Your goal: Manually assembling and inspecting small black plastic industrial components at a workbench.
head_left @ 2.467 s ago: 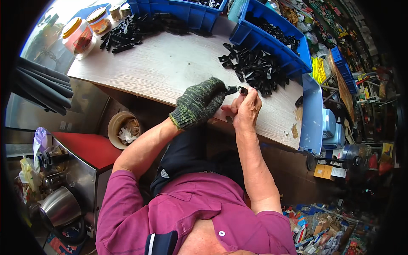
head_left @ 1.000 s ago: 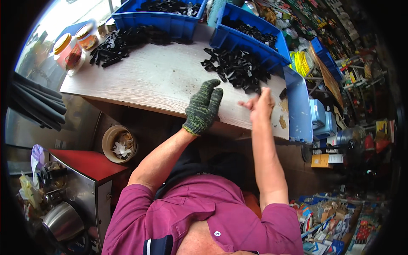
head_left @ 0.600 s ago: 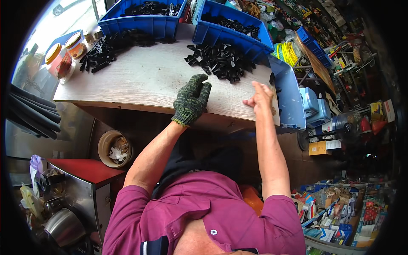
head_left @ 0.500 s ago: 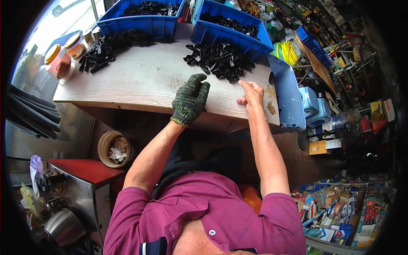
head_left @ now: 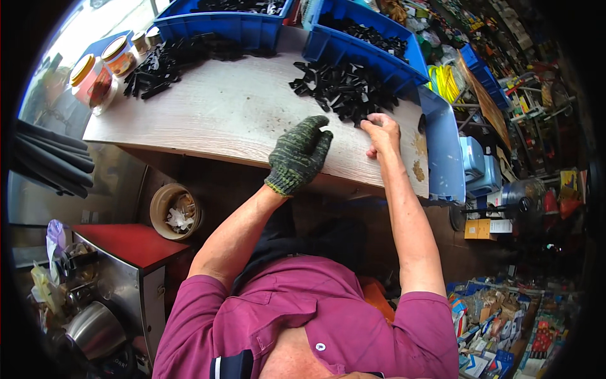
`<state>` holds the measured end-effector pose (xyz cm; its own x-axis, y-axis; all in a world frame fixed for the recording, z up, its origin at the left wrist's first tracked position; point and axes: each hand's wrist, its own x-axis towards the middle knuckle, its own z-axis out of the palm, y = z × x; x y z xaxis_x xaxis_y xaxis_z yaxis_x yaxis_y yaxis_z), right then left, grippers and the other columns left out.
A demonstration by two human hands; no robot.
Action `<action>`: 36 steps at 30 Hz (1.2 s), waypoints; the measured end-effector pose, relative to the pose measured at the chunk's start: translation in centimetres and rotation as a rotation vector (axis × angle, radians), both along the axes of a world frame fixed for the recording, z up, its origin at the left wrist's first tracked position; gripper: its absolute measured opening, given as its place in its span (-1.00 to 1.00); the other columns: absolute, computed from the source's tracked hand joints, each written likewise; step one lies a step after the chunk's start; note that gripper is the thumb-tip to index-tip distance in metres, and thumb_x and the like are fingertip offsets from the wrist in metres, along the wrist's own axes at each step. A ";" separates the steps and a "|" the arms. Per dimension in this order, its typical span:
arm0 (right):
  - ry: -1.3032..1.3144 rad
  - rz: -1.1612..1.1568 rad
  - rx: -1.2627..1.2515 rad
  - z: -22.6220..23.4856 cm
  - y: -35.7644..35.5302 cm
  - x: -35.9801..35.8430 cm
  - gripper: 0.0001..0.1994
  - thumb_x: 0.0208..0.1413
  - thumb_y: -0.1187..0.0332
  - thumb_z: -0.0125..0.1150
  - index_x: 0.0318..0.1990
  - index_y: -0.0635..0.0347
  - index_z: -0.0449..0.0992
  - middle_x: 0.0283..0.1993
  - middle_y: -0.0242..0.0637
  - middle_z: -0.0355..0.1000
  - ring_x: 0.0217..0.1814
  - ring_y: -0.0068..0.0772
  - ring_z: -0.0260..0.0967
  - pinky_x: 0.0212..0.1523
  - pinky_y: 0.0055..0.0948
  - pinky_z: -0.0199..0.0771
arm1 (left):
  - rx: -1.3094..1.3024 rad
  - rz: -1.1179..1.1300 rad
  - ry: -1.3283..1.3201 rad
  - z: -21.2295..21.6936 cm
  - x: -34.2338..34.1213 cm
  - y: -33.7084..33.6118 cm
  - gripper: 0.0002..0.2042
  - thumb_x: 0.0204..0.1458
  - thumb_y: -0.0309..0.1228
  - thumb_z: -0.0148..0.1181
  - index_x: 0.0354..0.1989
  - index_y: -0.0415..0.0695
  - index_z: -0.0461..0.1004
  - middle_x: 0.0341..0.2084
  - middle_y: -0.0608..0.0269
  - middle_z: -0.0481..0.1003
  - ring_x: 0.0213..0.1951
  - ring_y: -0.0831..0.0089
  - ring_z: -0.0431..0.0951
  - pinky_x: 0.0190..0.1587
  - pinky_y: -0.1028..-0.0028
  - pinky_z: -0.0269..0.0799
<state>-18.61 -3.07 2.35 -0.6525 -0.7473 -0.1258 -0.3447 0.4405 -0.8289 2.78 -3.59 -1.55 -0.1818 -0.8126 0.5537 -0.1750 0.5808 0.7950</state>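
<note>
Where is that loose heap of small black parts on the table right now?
The black parts lie on the far right of the table, just before a blue bin, with the bare right hand at their near edge.

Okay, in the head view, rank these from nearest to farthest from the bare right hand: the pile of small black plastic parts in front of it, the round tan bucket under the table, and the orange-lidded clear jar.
1. Pile of small black plastic parts: on the table, at the right hand's fingertips.
2. Round tan bucket: below the table, lower left.
3. Orange-lidded clear jar: table's far left corner.
</note>
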 end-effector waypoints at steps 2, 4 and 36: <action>0.045 0.007 0.059 0.1 -0.2 -0.2 -0.65 0.03 0.28 0.39 -0.03 0.19 0.56 -0.54 -0.29 0.42 -0.82 -0.57 0.11 -0.83 -0.46 0.22 | 0.014 -0.041 -0.016 0.9 0.1 0.4 -0.75 0.14 -0.42 0.25 -0.01 -0.16 0.55 -0.22 -0.03 0.60 -0.22 0.10 0.64 -0.16 0.27 0.52; 0.028 0.024 0.064 0.0 -0.1 -0.1 -0.63 0.03 0.29 0.38 -0.01 0.20 0.55 -0.52 -0.27 0.42 -0.82 -0.56 0.12 -0.84 -0.45 0.21 | -0.008 -0.025 -0.037 0.4 0.1 0.3 -0.74 0.13 -0.41 0.26 -0.02 -0.16 0.55 -0.21 -0.03 0.60 -0.21 0.08 0.63 -0.15 0.24 0.53; 0.045 0.102 0.161 0.7 1.5 -0.4 -0.55 -0.06 0.27 0.47 -0.05 0.26 0.47 -0.51 -0.33 0.35 -0.74 -0.55 0.19 -0.72 -0.45 0.42 | -0.100 -0.047 -0.125 -0.2 -0.2 0.3 -0.68 0.07 -0.39 0.31 0.01 -0.12 0.49 -0.30 0.04 0.59 -0.32 0.11 0.63 -0.28 0.18 0.53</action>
